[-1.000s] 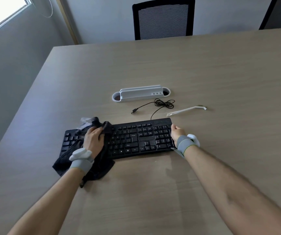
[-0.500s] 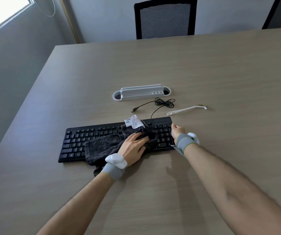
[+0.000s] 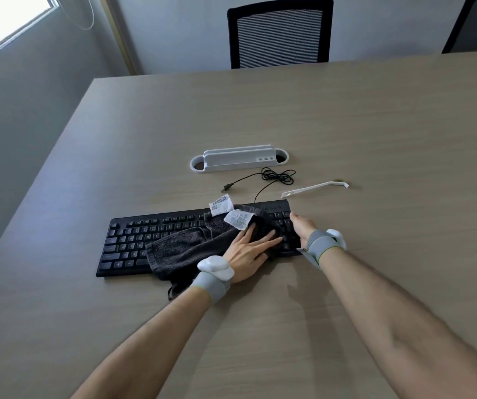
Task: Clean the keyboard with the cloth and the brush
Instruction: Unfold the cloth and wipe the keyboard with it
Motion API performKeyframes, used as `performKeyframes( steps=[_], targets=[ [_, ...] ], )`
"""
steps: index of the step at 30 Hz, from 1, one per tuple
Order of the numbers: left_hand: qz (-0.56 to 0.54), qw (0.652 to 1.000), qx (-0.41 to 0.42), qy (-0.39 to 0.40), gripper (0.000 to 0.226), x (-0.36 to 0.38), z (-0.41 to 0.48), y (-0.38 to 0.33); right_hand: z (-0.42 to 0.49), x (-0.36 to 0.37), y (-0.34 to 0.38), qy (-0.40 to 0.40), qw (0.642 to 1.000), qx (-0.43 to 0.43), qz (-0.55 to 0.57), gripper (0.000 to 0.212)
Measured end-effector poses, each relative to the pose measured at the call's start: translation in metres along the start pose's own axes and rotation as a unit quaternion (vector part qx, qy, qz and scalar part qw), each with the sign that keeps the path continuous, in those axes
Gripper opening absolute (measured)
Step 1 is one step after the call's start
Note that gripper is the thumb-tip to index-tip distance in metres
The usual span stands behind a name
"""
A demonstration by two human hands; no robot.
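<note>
A black keyboard (image 3: 133, 240) lies flat on the wooden table (image 3: 375, 125). A dark grey cloth (image 3: 185, 246) with white paper tags is spread over its middle and right keys. My left hand (image 3: 248, 251) presses flat on the cloth with straight fingers, near the keyboard's right part. My right hand (image 3: 303, 227) rests against the keyboard's right end; its fingers are mostly hidden behind the wrist. A slim white brush (image 3: 315, 188) lies on the table behind the keyboard's right end, apart from both hands.
A white oblong holder (image 3: 240, 159) stands behind the keyboard, with the keyboard's coiled black cable (image 3: 277, 175) in front of it. A black mesh chair (image 3: 280, 33) is at the table's far side. The table's left edge runs diagonally at left.
My left hand has slid the cloth from the keyboard's left end across to its right part. The right hand has stayed at the keyboard's right end.
</note>
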State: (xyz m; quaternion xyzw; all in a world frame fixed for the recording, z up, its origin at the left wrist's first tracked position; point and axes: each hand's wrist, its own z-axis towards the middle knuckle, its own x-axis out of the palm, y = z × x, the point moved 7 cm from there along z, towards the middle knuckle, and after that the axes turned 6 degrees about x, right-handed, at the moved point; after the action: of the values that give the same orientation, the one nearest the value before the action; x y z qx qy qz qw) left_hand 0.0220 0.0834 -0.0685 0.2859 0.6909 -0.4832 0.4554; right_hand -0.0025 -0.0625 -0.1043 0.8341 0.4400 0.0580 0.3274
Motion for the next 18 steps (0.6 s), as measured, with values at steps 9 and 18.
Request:
performKeyframes(
  steps=[9, 18],
  targets=[
    [0.042, 0.999, 0.012, -0.007, 0.053, 0.001, 0.034, -0.015, 0.038, 0.005, -0.012, 0.068, 0.997, 0.031, 0.006, 0.036],
    [0.059, 0.962, -0.221, -0.146, 0.044, -0.066, -0.036, 0.090, -0.011, -0.001, 0.006, -0.021, 0.999, -0.005, -0.025, 0.045]
  ],
)
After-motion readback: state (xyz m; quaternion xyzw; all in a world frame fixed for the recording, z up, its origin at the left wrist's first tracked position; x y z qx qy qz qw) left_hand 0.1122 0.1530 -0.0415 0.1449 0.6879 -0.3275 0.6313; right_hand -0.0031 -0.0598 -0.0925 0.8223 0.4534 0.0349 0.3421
